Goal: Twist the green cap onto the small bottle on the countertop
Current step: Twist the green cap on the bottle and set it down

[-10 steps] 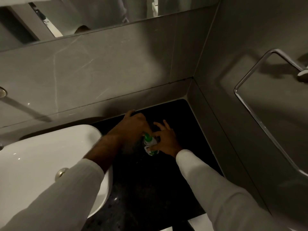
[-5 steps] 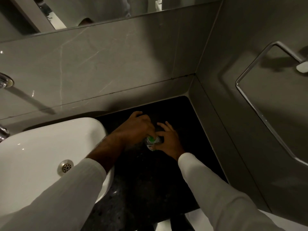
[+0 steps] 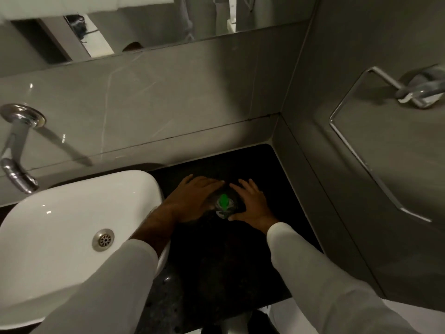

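The small bottle (image 3: 224,211) stands upright on the black countertop (image 3: 216,261), and its green cap (image 3: 223,200) sits on top. My left hand (image 3: 192,198) lies flat just left of the bottle, fingers spread, with its fingertips close to the cap. On the bottle's right side is my right hand (image 3: 251,204), also flat with fingers apart and its thumb near the bottle's base. Neither hand grips the bottle or the cap.
A white basin (image 3: 60,237) with a metal drain (image 3: 103,239) sits to the left, under a chrome tap (image 3: 16,150). Grey tiled walls close the corner behind and to the right. A chrome towel ring (image 3: 361,145) hangs on the right wall.
My left hand has come off the green cap and opened. My right hand has let go of the bottle and spread flat. The bottle now stands alone between them.
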`<state>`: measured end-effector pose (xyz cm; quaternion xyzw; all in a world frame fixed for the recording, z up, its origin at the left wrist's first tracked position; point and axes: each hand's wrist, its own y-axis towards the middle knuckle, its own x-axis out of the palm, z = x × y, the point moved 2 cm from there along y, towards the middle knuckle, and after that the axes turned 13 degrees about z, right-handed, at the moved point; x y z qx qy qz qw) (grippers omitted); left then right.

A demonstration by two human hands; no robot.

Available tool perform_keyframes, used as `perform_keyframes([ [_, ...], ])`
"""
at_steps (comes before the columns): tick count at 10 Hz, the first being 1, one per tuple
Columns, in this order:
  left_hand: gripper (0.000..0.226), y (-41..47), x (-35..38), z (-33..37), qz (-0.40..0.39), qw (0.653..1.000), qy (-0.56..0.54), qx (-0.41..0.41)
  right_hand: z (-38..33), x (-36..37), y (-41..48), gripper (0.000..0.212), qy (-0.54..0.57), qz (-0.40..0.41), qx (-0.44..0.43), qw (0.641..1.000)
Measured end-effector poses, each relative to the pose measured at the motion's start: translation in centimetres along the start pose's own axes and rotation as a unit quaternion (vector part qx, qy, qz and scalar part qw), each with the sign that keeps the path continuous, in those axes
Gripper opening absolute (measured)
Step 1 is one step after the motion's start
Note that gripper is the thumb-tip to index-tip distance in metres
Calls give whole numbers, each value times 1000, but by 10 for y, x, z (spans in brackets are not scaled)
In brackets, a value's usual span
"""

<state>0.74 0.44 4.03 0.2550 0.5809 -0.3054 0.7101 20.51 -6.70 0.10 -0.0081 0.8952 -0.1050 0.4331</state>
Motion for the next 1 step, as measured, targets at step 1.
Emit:
perform_keyframes([
  [1, 87, -15, 1, -14, -17, 998, 27, -48, -15, -50, -14, 94, 38, 82, -54, 994],
])
